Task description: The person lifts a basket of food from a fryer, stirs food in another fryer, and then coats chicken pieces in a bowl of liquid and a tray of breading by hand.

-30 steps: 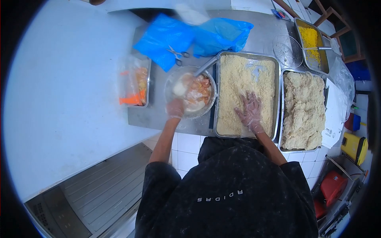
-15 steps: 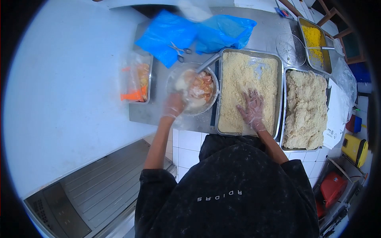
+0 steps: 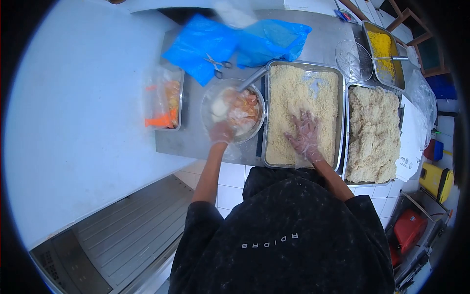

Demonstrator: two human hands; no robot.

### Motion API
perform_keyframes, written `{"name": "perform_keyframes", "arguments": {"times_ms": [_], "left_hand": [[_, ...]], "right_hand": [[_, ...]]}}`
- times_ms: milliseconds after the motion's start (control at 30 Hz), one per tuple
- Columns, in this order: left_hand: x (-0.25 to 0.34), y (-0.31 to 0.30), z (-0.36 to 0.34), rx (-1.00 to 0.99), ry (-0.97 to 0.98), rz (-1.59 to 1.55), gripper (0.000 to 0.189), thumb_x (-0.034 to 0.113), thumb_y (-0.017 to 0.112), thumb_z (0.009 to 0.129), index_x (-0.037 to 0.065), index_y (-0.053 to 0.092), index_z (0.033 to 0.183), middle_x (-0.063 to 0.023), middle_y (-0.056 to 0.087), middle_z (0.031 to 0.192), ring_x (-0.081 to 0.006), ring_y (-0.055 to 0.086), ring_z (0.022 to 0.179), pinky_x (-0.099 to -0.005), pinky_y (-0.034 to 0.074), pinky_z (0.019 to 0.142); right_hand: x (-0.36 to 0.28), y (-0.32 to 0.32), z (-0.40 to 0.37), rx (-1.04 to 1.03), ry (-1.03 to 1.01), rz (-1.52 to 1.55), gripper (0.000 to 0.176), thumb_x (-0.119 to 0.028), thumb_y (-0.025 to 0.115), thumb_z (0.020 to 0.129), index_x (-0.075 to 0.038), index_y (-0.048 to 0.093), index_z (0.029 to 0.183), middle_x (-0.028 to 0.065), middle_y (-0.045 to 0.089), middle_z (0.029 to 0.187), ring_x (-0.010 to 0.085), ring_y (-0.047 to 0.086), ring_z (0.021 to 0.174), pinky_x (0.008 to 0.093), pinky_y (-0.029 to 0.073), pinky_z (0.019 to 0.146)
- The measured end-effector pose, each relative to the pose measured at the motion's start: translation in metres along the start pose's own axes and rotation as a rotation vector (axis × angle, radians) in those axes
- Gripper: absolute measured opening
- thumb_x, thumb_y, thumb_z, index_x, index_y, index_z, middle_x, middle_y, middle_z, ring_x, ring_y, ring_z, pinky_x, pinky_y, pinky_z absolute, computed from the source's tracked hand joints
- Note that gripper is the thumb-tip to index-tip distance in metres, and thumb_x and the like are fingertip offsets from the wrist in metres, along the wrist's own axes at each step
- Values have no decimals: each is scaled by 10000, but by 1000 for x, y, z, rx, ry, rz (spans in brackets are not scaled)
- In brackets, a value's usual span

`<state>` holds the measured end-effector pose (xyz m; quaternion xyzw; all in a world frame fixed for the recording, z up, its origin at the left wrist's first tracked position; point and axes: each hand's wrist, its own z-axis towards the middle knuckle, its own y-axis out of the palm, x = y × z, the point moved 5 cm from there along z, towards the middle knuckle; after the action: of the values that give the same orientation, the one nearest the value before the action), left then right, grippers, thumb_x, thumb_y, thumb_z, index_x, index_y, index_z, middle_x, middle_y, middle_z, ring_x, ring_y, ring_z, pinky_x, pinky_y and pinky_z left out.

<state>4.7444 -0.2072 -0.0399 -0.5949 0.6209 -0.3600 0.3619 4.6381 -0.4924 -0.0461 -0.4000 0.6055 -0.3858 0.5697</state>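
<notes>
My left hand [image 3: 222,132], in a clear plastic glove, reaches over the near rim of a metal bowl [image 3: 263,110]. Its fingers are blurred and I cannot make out what they touch. Inside the bowl lie orange-pink pieces that look like raw meat [image 3: 247,105], with whitish batter around them and a handle leaning on the rim. To the right, my gloved right hand [image 3: 304,134] lies palm down with spread fingers on pale breadcrumbs [image 3: 289,93] in a metal tray [image 3: 341,117]. Beside it, a second metal tray [image 3: 346,137] holds a thick heap of crumb-coated pieces [image 3: 373,132].
Blue plastic bags [image 3: 200,46] and scissors [image 3: 217,63] lie behind the bowl. A container [image 3: 180,108] with orange items stands at left. At the far right are a wire strainer [image 3: 353,61] and a tray of yellow crumbs [image 3: 382,49].
My left hand has shifted slightly right and down at the bowl's near rim. The right hand keeps its place on the breadcrumbs; the whole view has shifted a little.
</notes>
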Motion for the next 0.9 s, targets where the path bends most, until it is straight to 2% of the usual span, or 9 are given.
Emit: {"name": "perform_keyframes", "arguments": {"times_ms": [100, 233, 367, 500, 567, 667, 767, 900], "left_hand": [[2, 15, 8, 55, -15, -64, 371, 352, 676, 716, 27, 652, 895, -185, 644, 938, -348, 630, 872, -411, 510, 760], [-4, 18, 11, 38, -3, -113, 362, 337, 671, 712, 34, 650, 910, -203, 639, 932, -357, 625, 871, -415, 504, 766], [-8, -14, -8, 73, -60, -46, 367, 303, 698, 700, 34, 637, 941, -214, 633, 936, -354, 616, 889, -422, 497, 770], [-5, -61, -28, 86, 12, -64, 386, 234, 735, 681, 32, 618, 989, -209, 629, 956, -345, 606, 920, -428, 494, 773], [3, -71, -33, 88, 76, -46, 405, 206, 748, 669, 34, 609, 1008, -198, 630, 960, -342, 602, 930, -431, 494, 768], [11, -30, -19, 99, 291, -25, 373, 204, 725, 688, 40, 613, 1003, -180, 635, 940, -343, 604, 922, -431, 494, 764], [23, 7, -10, 167, 410, -107, 343, 188, 692, 701, 49, 616, 1005, -170, 637, 918, -346, 606, 900, -429, 491, 759], [46, 20, 6, 131, 420, -56, 333, 196, 651, 705, 57, 621, 1006, -187, 630, 916, -345, 603, 884, -422, 485, 765]], "right_hand": [[-9, 4, 3, -70, -46, 4, 691, -528, 483, 831, -126, 349, 1377, 187, 184, 1471, 356, 116, 1371, 537, 8, 1083], [-5, 4, 5, -43, -34, 22, 697, -527, 482, 832, -130, 334, 1386, 176, 188, 1473, 352, 113, 1372, 538, 1, 1084], [-4, 3, 6, -56, -14, 27, 694, -517, 488, 832, -132, 333, 1388, 169, 194, 1473, 349, 114, 1372, 540, 1, 1084], [-4, 3, 6, -66, -8, 11, 690, -510, 491, 832, -132, 333, 1388, 168, 195, 1472, 351, 117, 1370, 543, 3, 1082], [-4, 4, 6, -42, -14, -10, 684, -538, 450, 840, -153, 333, 1392, 157, 216, 1469, 348, 146, 1366, 549, 15, 1083], [-6, 1, 6, -81, -6, -3, 688, -527, 466, 837, -144, 331, 1393, 163, 200, 1473, 349, 128, 1369, 552, 10, 1080], [-9, -1, 5, -89, -32, -24, 690, -519, 482, 833, -150, 331, 1395, 167, 193, 1474, 347, 107, 1375, 557, -1, 1077], [-23, 10, 1, -95, -184, -82, 678, -556, 429, 838, -202, 317, 1406, 150, 223, 1472, 344, 136, 1374, 606, 0, 1058]]}}
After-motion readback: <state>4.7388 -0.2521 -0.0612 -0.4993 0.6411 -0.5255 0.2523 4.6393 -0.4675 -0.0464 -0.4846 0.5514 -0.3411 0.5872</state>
